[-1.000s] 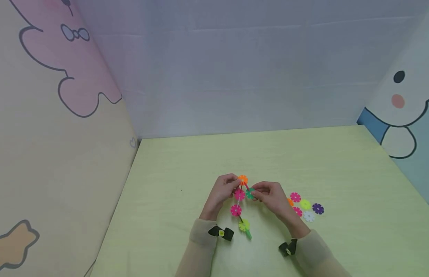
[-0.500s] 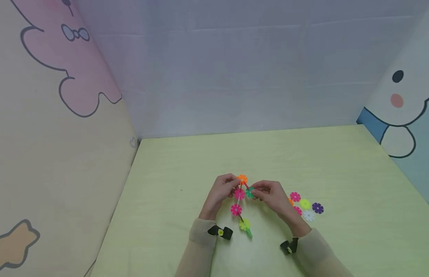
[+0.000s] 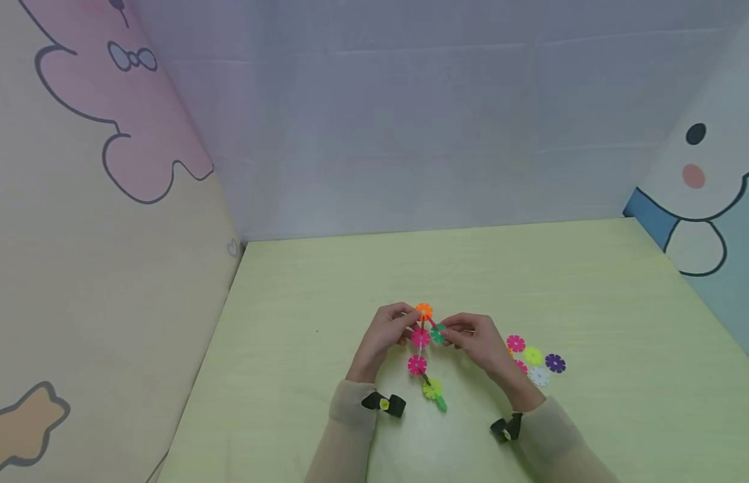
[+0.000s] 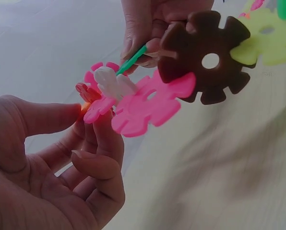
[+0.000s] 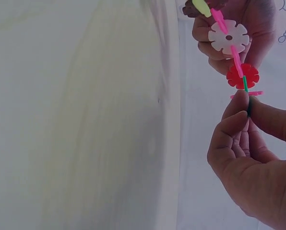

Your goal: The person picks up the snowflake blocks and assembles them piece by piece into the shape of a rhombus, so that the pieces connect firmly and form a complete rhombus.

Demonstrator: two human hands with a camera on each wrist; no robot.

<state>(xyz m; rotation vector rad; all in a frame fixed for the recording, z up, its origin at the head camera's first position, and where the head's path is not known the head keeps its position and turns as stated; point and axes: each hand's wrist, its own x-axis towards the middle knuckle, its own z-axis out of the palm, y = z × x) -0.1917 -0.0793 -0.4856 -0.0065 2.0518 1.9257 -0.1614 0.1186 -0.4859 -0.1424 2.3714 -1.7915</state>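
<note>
A chain of notched plastic snowflake discs hangs between the two hands. My left hand (image 3: 383, 335) pinches the orange disc (image 3: 424, 311) at its top between thumb and fingers. With thumb and fingertips, my right hand (image 3: 478, 343) holds the green disc (image 3: 437, 333), which sits edge-on against the red disc (image 5: 251, 74). Below the orange one come a pink disc (image 3: 420, 337), a white disc (image 5: 236, 38), a second pink disc (image 3: 417, 365) and a brown disc (image 4: 193, 43). A yellow-green disc (image 3: 432, 388) and another green disc (image 3: 441, 403) form the lower end.
Right of my right wrist, loose discs lie on the pale table (image 3: 302, 302): pink (image 3: 516, 343), yellow (image 3: 533, 355), purple (image 3: 556, 363), white (image 3: 539, 377) and others. My forearm partly covers an orange one. A pale curtain wall (image 3: 411, 134) stands behind the table.
The chain's lower end has swung slightly to the right and up. My right hand has risen a little with the green disc; both grips stay the same.
</note>
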